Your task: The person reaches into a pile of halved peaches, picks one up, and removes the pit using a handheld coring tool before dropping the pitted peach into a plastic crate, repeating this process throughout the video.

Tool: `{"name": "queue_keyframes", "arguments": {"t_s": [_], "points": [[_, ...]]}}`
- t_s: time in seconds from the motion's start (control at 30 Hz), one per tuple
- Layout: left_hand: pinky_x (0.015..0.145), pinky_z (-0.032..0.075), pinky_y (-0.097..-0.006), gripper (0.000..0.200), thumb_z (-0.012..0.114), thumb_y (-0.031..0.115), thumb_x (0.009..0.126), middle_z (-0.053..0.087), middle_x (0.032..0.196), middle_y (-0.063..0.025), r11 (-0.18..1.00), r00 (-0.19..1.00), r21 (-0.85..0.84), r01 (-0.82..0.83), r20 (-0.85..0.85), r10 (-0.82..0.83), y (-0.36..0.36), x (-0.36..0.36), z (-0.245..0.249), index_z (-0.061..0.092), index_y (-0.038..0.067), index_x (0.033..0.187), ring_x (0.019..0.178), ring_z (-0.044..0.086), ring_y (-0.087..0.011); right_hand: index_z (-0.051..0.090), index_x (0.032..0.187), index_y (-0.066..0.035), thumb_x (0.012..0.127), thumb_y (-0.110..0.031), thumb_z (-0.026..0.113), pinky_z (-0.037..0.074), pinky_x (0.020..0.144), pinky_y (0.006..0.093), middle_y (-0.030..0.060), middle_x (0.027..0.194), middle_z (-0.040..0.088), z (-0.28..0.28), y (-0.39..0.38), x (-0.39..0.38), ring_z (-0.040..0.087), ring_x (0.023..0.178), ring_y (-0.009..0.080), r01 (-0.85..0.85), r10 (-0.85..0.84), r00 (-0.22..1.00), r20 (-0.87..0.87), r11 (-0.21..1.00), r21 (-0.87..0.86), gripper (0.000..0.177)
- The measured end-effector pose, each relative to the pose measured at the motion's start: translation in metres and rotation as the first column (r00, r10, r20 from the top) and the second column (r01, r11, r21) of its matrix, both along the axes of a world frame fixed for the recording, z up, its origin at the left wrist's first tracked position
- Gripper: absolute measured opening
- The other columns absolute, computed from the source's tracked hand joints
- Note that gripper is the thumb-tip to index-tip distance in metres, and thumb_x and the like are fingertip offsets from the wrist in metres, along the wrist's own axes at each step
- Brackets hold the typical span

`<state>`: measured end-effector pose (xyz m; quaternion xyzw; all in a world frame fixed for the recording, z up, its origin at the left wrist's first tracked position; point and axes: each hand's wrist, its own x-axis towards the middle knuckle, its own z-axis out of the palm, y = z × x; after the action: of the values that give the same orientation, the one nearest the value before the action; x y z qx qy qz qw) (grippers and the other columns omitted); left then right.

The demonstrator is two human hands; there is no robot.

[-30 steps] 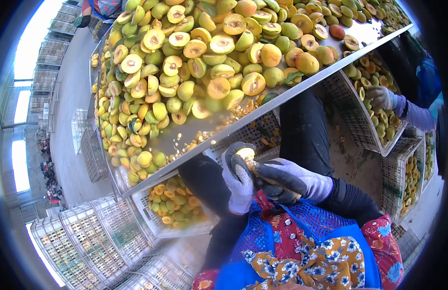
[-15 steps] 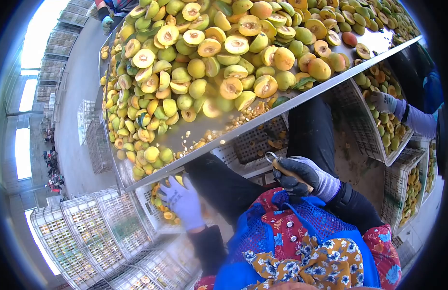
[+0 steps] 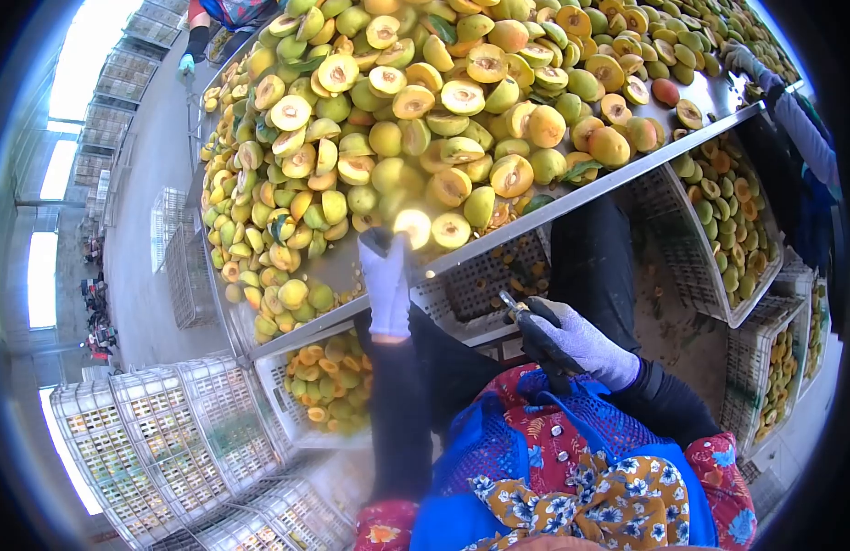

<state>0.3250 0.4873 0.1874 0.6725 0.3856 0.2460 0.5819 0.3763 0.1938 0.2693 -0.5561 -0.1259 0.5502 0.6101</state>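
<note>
My left hand [image 3: 385,283], in a lavender glove with dark fingertips, reaches over the metal table's near edge. Its thumb and fingers are apart, right beside a bright halved apricot [image 3: 412,228] at the foot of the pile [image 3: 352,165]. Over my lap, my right hand [image 3: 576,342] is wrapped round a small hand tool [image 3: 510,300], its metal tip pointing up and left; the fingers cover most of its handle. Below my left forearm stands a white crate holding apricot halves [image 3: 329,381].
The metal table's rim [image 3: 535,220] runs diagonally ahead of me. A dark crate [image 3: 485,280] sits underneath. Filled crates [image 3: 732,220] stand at the right, with stacked crates [image 3: 168,427] at the left. At upper right a co-worker's gloved hand [image 3: 744,62] reaches onto the table.
My left hand has moved up from the white crate to the pile's edge. My right hand has tilted slightly, hiding the tool's wooden handle. The co-worker's hand has moved from a crate onto the table.
</note>
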Motion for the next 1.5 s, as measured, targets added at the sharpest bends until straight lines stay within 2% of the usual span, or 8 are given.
{"name": "queue_keyframes", "arguments": {"t_s": [0.13, 0.4, 0.9, 1.03, 1.13, 1.27, 1.4, 1.5], "points": [[0.047, 0.04, -0.0228, 0.034, 0.057, 0.014, 0.083, 0.057, 0.095, -0.0091, 0.874, 0.987, -0.462, 0.152, 0.114, -0.111, -0.04, -0.023, 0.065, 0.054, 0.002, 0.115, 0.058, 0.053, -0.0118, 0.052, 0.102, -0.002, 0.101, -0.023, 0.053, 0.042, 0.05, 0.0353, 0.0064, 0.064, 0.056, 0.004, 0.017, 0.006, 0.055, 0.052, 0.0182, -0.088, -0.033, 0.686, 0.726, 0.988, 0.128, 0.022], [0.055, 0.049, -0.0212, 0.039, 0.057, 0.029, 0.09, 0.063, 0.103, -0.0088, 0.66, 0.994, -0.751, 0.011, 0.081, 0.075, -0.097, -0.018, 0.094, 0.054, 0.011, 0.124, 0.075, 0.061, -0.0128, 0.046, 0.105, 0.003, 0.095, -0.021, 0.061, 0.048, 0.054, 0.0478, 0.0197, 0.066, 0.059, 0.015, 0.031, 0.003, 0.064, 0.066, 0.0399, -0.034, 0.043, 0.594, 0.804, 0.999, -0.028, 0.03], [0.075, 0.051, -0.0327, 0.038, 0.037, 0.027, 0.107, 0.066, 0.091, -0.0138, 0.987, 0.992, 0.101, 0.126, -0.009, -0.126, -0.14, -0.037, 0.079, 0.062, -0.002, 0.11, 0.084, 0.065, -0.0201, 0.046, 0.104, 0.008, 0.095, -0.02, 0.057, 0.047, 0.051, 0.0454, 0.0207, 0.07, 0.058, 0.01, 0.021, -0.014, 0.06, 0.058, 0.038, -0.123, 0.114, 0.562, 0.819, 0.991, -0.054, 0.031], [0.08, 0.051, -0.0304, 0.035, 0.041, 0.025, 0.106, 0.065, 0.099, -0.0089, 0.973, 0.983, 0.135, 0.185, -0.026, -0.183, -0.147, -0.038, 0.081, 0.062, -0.003, 0.11, 0.09, 0.061, -0.0152, 0.05, 0.102, 0.003, 0.1, -0.023, 0.053, 0.048, 0.053, 0.0371, 0.0113, 0.07, 0.054, 0.036, 0.018, 0.006, 0.053, 0.052, 0.0305, -0.251, 0.227, 0.939, -0.257, 0.966, -0.066, 0.026], [0.081, 0.051, -0.0302, 0.035, 0.045, 0.027, 0.105, 0.065, 0.103, -0.0091, 0.928, 0.939, 0.222, 0.301, 0.101, -0.329, -0.14, -0.041, 0.064, 0.061, -0.003, 0.11, 0.09, 0.062, -0.0166, 0.054, 0.1, 0.001, 0.104, -0.04, 0.046, 0.037, 0.036, 0.0223, 0.0016, 0.058, 0.048, 0.01, 0.009, 0.007, 0.044, 0.041, 0.0086, 0.006, 0.183, 0.496, -0.849, 0.977, 0.214, 0.042], [0.08, 0.051, -0.0302, 0.04, 0.043, 0.03, 0.104, 0.065, 0.105, -0.01, 0.936, 0.912, 0.077, 0.344, 0.21, -0.353, -0.141, -0.044, 0.058, 0.061, -0.005, 0.113, 0.088, 0.064, -0.0185, 0.055, 0.101, 0.0, 0.104, -0.039, 0.046, 0.035, 0.031, 0.0201, 0.0011, 0.056, 0.046, -0.012, 0.006, 0.002, 0.044, 0.038, 0.0088, 0.166, 0.452, -0.011, -0.892, 0.88, 0.444, 0.041], [0.08, 0.051, -0.034, 0.046, 0.034, 0.033, 0.106, 0.067, 0.095, -0.0153, 0.89, 0.914, 0.229, 0.395, -0.002, -0.405, -0.139, -0.036, 0.071, 0.061, -0.004, 0.109, 0.086, 0.067, -0.0237, 0.053, 0.102, 0.001, 0.104, -0.039, 0.044, 0.034, 0.031, 0.02, 0.0014, 0.055, 0.045, -0.005, 0.003, 0.002, 0.041, 0.034, 0.0083, 0.077, 0.178, 0.319, -0.931, 0.974, 0.213, 0.04], [0.078, 0.052, -0.0352, 0.038, 0.039, 0.027, 0.105, 0.067, 0.096, -0.0175, 0.905, 0.886, 0.142, 0.401, 0.191, -0.422, -0.139, -0.039, 0.05, 0.061, -0.003, 0.109, 0.086, 0.068, -0.0282, 0.053, 0.099, -0.001, 0.104, -0.04, 0.044, 0.034, 0.032, 0.0201, 0.0023, 0.056, 0.048, -0.026, 0.001, -0.003, 0.042, 0.035, 0.0091, 0.199, 0.43, -0.03, -0.902, 0.887, 0.416, 0.041]]}}
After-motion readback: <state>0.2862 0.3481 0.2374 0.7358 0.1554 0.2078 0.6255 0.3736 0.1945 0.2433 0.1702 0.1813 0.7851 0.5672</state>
